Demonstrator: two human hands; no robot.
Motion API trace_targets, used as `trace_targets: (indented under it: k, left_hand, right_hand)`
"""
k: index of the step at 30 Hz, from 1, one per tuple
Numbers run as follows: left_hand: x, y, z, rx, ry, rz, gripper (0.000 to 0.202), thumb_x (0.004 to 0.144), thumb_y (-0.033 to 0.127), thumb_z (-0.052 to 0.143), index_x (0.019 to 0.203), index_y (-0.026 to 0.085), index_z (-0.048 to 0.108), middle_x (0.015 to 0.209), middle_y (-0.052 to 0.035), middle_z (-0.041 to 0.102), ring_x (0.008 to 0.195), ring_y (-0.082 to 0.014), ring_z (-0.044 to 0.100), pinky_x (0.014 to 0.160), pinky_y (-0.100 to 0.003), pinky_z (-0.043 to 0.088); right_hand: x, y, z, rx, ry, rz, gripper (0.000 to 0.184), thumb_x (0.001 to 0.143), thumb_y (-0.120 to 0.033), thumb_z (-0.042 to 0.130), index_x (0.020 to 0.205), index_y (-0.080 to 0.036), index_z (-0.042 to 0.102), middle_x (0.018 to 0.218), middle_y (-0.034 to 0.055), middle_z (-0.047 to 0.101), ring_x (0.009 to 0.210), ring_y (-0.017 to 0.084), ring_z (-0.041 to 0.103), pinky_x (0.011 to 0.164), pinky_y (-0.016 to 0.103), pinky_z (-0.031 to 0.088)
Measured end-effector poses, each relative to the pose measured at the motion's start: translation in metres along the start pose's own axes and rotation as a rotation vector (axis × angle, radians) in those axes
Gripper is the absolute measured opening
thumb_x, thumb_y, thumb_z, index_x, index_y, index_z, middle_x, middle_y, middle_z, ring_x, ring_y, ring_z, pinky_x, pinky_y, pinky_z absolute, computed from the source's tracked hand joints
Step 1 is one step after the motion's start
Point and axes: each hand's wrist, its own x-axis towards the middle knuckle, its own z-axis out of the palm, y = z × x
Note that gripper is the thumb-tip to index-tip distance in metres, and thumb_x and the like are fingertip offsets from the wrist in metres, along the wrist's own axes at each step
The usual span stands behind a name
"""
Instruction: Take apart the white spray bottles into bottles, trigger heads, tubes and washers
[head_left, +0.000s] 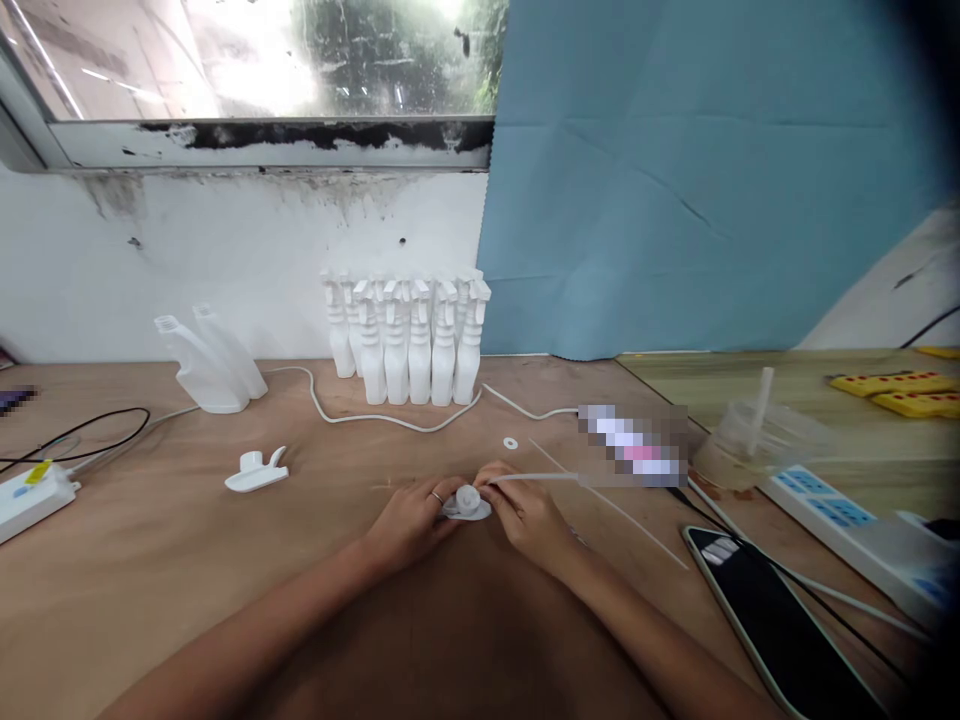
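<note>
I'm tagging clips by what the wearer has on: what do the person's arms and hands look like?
Both forearms are bare up to the picture's edge: no sleeves, gloves, watch or bracelet in view. The left hand wears a thin ring on one finger. The right hand shows no ring or other jewellery.

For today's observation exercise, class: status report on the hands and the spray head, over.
Left hand shut on spray head. Right hand pinching dip tube at the head. Small washer lies beyond, apart.
</note>
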Motion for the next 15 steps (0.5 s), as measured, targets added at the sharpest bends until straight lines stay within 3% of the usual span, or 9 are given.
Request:
trace_targets:
  k: [3,8,15]
  left_hand:
    - [0.0003,0.0002,-0.0001,-0.004,-0.008,0.006,0.04,0.086,0.024,0.058,0.124,0.022,0.046,0.114,-0.005,0.063,0.101,-0.0206,0.06,0.085,-0.031,0.047]
    - [0.0002,0.0,-0.0003,-0.024,-0.009,0.0,0.039,0.086,0.025,0.058,0.124,0.023,0.046,0.115,-0.0045,0.063,0.102,-0.0203,0.06,0.085,-0.03,0.047]
    - [0.0007,0.0013,-0.0022,0.0,-0.031,-0.017,0.041,0.085,0.023,0.058,0.124,0.022,0.046,0.114,-0.0047,0.063,0.101,-0.0208,0.06,0.085,-0.031,0.047]
  right_hand:
    - [0.0,-0.0012,-0.0004,0.005,-0.011,0.022,0.017,0.094,-0.019,0.042,0.088,-0.021,0.058,0.084,0.0047,0.062,0.079,0.017,0.059,0.074,0.028,0.047]
    - [-0.0023,-0.0011,0.0044,0.039,0.094,0.034,0.016,0.094,-0.02,0.042,0.089,-0.022,0.057,0.086,0.0039,0.062,0.084,0.017,0.059,0.078,0.027,0.046]
    - [-0.0022,-0.0008,0.0065,0.024,0.036,0.017,0.016,0.094,-0.018,0.041,0.09,-0.022,0.056,0.086,0.0039,0.061,0.081,0.016,0.059,0.076,0.027,0.046]
